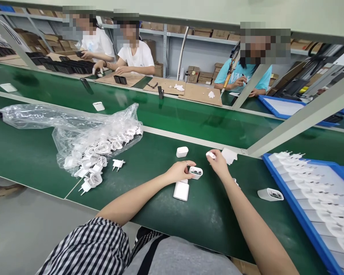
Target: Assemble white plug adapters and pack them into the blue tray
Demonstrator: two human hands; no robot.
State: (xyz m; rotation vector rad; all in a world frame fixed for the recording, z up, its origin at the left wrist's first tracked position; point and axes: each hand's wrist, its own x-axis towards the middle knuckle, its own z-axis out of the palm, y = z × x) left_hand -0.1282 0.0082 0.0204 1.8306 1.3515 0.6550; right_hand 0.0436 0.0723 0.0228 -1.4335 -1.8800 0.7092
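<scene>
My left hand (180, 170) is closed on a white charger shell (195, 172), its open end turned toward me. My right hand (218, 162) is closed round a small white part (210, 154) just right of that shell, a short gap between them. Below my left hand a white charger body (181, 190) lies on the green bench mat (160, 214). Another white shell (182, 151) stands behind my hands, and a further shell (271, 194) lies on its side to the right. A loose white plug piece (118, 164) lies left of my hands.
A clear plastic bag (83, 133) spilling several white plug pieces lies on the left. A blue tray (315, 198) with rows of white parts sits on the right. A slanted metal post (301, 114) crosses the green conveyor (189, 118). Three people work at the far bench.
</scene>
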